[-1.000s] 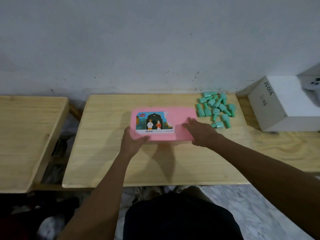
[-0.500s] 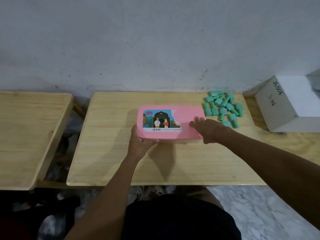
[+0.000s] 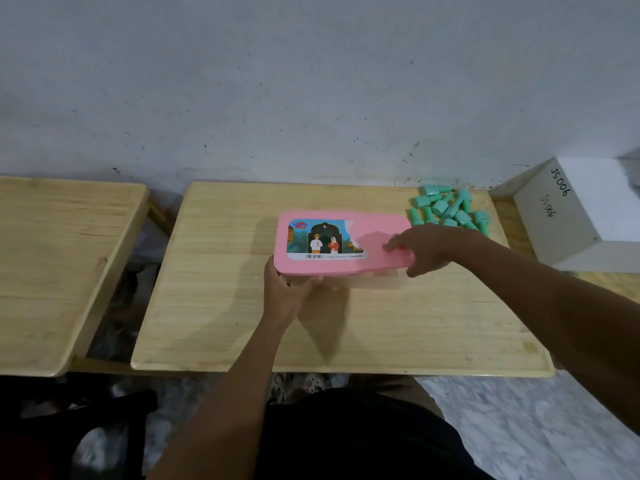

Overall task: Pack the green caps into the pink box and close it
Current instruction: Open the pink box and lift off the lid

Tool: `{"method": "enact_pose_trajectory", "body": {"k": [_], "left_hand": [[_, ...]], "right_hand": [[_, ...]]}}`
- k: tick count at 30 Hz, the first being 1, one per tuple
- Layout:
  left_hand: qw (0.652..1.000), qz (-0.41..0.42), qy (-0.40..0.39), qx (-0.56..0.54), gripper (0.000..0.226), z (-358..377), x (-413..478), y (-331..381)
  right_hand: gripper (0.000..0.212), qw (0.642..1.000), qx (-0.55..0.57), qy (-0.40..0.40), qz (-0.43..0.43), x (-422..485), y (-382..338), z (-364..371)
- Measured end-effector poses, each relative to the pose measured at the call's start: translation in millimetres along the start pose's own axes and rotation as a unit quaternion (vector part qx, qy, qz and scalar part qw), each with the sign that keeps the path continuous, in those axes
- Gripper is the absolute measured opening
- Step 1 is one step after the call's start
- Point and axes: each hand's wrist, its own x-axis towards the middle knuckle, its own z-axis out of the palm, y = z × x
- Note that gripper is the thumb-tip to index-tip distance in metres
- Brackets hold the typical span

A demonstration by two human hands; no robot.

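A pink box [image 3: 377, 261] with a picture label on its lid lies in the middle of the wooden table [image 3: 242, 323]. My left hand [image 3: 287, 289] grips its near left corner from below. My right hand [image 3: 429, 249] holds the lid's right end, fingers on top and thumb under the edge. The lid looks slightly lifted at the right front. A heap of several green caps [image 3: 446, 207] lies on the table behind my right hand, to the right of the box.
A white foam box [image 3: 581, 216] marked JS006 stands at the right, against the wall. A second wooden table [image 3: 59, 265] sits to the left across a gap. The wall runs close behind both tables.
My right hand slid from the box's front right to its right end and took hold of the lid. The lid's right side has risen a little. My left hand kept its grip.
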Motion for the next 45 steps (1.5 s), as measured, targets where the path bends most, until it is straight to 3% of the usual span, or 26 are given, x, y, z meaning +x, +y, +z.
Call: {"method": "enact_pose_trajectory", "body": {"k": [11, 16, 22, 29, 33, 36, 38, 41, 43, 45], "left_hand": [[0.998, -0.048, -0.023, 0.043, 0.091, 0.9, 4.8, -14.7], [0.998, -0.053, -0.023, 0.040, 0.087, 4.1, 4.4, -11.6], [0.997, -0.071, -0.040, 0.018, 0.091, 3.8, 1.3, -7.7], [0.996, -0.070, -0.033, 0.039, 0.091, -3.9, -1.1, 1.1], [0.985, -0.021, 0.102, 0.140, 0.072, -6.9, 3.1, 34.4], [0.987, -0.017, 0.151, 0.056, 0.062, -8.8, 7.5, 76.3], [0.993, -0.073, 0.088, -0.043, 0.059, -12.9, 15.4, 102.8], [0.981, -0.141, -0.003, -0.136, 0.036, -20.7, 22.9, 124.3], [0.976, -0.156, -0.003, -0.152, 0.032, -25.0, 23.1, 131.3], [0.973, -0.161, 0.005, -0.167, 0.035, -34.5, 24.2, 132.9]], "right_hand": [[0.073, 0.999, 0.042, -0.004, 0.001, -0.1, 3.2, 7.6], [0.059, 0.991, 0.135, 0.020, -0.016, -6.5, 16.8, -11.2], [0.035, 0.955, 0.222, 0.198, -0.010, -8.5, 36.4, -27.3], [0.025, 0.834, 0.315, 0.454, 0.006, -14.8, -0.5, -37.2], [0.026, 0.785, 0.272, 0.552, -0.070, -18.0, -45.1, -36.5], [0.026, 0.765, 0.220, 0.590, -0.139, -8.6, -80.4, -24.9], [0.025, 0.756, 0.179, 0.604, -0.178, 2.0, -103.7, -16.5], [0.024, 0.738, 0.156, 0.615, -0.230, 19.3, -132.8, -2.9], [0.026, 0.730, 0.169, 0.609, -0.261, 26.6, -145.7, 4.4], [0.041, 0.752, 0.165, 0.581, -0.266, 31.6, -149.6, 10.7]]}}
